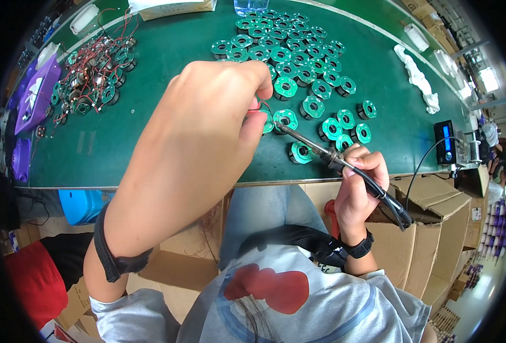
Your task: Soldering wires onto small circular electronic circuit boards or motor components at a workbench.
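My right hand grips a soldering iron by its handle, with the cable trailing past my wrist. The iron's tip reaches up and left to a small round green circuit board beside my left fingertips. My left hand is closed, thumb and fingers pinching a thin red wire just above that board. Its back hides part of the grip and whatever lies beneath. Around the tip stand several more round green boards on dark ring-shaped bases, one close below the iron and another just above it.
Many similar boards cover the green table's far middle. On the left lies a tangled heap of wired parts near a purple tray. At right are a soldering station, a white cloth and a cardboard box.
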The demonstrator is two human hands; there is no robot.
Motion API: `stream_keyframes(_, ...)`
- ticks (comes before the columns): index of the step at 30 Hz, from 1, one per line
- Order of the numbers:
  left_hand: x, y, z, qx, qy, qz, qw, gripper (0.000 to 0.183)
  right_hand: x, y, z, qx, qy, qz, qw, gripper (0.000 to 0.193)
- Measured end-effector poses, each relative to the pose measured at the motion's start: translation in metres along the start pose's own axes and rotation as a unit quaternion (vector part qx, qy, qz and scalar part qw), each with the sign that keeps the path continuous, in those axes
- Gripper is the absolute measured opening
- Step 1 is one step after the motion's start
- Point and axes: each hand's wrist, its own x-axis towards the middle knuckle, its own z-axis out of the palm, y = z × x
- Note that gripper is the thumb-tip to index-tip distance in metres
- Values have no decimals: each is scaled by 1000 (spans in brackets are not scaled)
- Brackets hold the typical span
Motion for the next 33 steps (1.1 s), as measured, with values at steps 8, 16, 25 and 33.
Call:
stream_keyframes(8, 7, 1, -7, 12, -40, -6, 999, 9, 2, -3, 2, 114, 131, 43, 984, 11)
stream_keyframes(16, 1, 7, -7, 7, -29, -18, 999, 7, 0, 1, -3, 70, 58, 30, 995, 12)
stream_keyframes(25, 2, 10, -8, 3, -50, -35, 998, 5, 1, 0, 0, 38, 22, 8, 999, 11)
stream_keyframes(33, 4, 12, -8, -4, -66, -27, 997, 5, 2, 1, 0, 15, 13, 3, 1000, 11)
